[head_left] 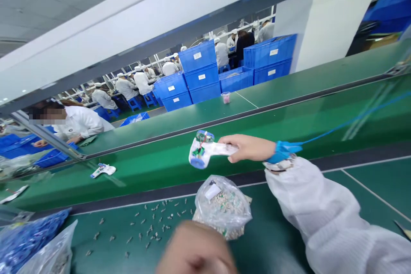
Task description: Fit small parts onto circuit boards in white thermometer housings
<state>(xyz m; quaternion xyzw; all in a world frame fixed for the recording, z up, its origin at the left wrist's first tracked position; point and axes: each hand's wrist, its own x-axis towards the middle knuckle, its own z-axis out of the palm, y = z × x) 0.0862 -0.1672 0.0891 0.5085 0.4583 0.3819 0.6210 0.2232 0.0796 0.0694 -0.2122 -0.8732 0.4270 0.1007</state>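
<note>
Plastic housing (201, 150) in right hand (248, 147), above clear bag (239, 209) of parts (223, 204).

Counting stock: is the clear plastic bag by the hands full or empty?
Full, or nearly: the clear plastic bag bulges, with small pale parts packed inside showing through the film.

Legible text: none I can read. Items: white labels (197, 55) on blue crates (201, 78); one white label (212, 192) on my clear plastic bag (229, 218); all too small.
</note>
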